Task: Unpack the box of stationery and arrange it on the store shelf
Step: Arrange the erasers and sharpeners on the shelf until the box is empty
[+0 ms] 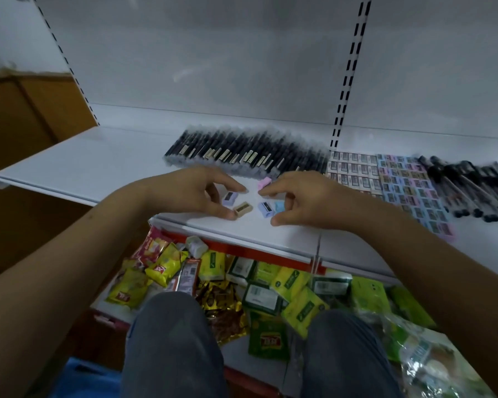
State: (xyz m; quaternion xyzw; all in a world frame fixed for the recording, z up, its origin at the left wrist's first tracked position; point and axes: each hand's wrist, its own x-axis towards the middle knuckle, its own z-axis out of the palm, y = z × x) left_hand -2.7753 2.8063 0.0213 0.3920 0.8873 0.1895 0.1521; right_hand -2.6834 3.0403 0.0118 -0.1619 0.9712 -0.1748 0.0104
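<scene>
Right-edge pens [469, 182] blurred, partly cropped; labels unreadable. Small blocky plastic sharpeners lie on smooth white shelf [78, 165], near front edge: lilac [229, 198], tan [243, 208], pink [264, 182], blue pair [270, 208]. Left hand [196, 191] and right hand [308, 199] hover curled; actual grip cannot be confirmed.

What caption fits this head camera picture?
Two hands arrange pastel sharpeners on a white shelf beside pens.
</scene>
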